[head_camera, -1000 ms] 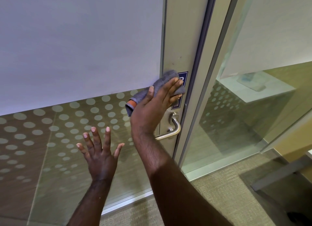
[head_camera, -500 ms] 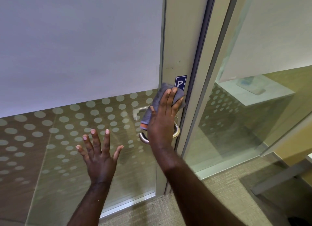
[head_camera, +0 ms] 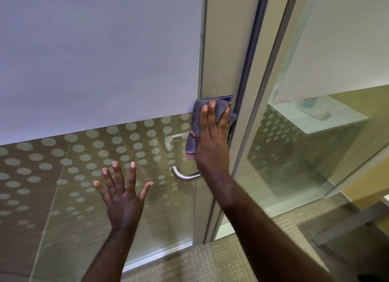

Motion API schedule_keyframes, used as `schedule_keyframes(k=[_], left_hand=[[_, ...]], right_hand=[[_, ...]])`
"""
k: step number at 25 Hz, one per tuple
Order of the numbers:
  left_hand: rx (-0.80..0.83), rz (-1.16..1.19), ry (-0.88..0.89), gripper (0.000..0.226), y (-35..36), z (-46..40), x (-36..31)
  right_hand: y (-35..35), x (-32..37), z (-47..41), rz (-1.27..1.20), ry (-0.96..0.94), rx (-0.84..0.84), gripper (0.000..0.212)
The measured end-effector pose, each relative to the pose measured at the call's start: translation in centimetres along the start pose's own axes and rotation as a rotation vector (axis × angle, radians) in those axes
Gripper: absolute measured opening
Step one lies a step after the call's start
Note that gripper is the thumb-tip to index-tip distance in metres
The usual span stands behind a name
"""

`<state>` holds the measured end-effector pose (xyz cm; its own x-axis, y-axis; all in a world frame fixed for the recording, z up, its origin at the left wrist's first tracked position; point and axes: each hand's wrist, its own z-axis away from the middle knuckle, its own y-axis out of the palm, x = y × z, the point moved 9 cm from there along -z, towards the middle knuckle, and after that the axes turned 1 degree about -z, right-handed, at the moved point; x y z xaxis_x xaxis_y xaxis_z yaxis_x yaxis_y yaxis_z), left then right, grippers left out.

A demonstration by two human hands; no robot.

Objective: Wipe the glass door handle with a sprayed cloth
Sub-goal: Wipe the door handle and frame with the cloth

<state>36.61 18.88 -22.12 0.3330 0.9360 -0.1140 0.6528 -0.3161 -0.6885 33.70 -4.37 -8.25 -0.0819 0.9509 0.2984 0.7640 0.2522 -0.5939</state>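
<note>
Grey cloth [head_camera: 196, 121] is sliding back up the frame, pressed flat under the right hand [head_camera: 211, 138], leaving the handle [head_camera: 184, 175] just below its wrist uncovered; the left hand [head_camera: 123, 197] is hovering, fingers spread.

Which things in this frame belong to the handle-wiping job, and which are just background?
Job:
grey cloth, pressed flat on the door frame by the right hand
metal door handle, below the cloth

Background:
left hand, spread, holding nothing
blue sign
dotted glass panel
carpet
</note>
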Motion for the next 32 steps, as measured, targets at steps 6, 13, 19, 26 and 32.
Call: schedule_keyframes(k=[6, 13, 19, 26, 32], left_hand=[[0.008, 0.007, -0.003, 0.091, 0.0, 0.0, 0.1], [0.035, 0.025, -0.019, 0.091, -0.1, -0.1, 0.1], [0.045, 0.024, -0.031, 0.091, -0.1, -0.1, 0.1], [0.01, 0.011, -0.015, 0.091, -0.1, 0.0, 0.1], [0.003, 0.004, -0.002, 0.092, 0.3, 0.2, 0.3]], right_hand=[[0.7, -0.8, 3.0, 0.052, -0.073, 0.104, 0.094], [1.1, -0.7, 5.8, 0.07, -0.064, 0.189, 0.081], [0.5, -0.3, 6.2, 0.086, -0.102, 0.196, 0.064], [-0.1, 0.8, 5.8, -0.028, -0.12, 0.151, 0.051], [0.4, 3.8, 3.9, -0.094, -0.231, 0.062, 0.053]])
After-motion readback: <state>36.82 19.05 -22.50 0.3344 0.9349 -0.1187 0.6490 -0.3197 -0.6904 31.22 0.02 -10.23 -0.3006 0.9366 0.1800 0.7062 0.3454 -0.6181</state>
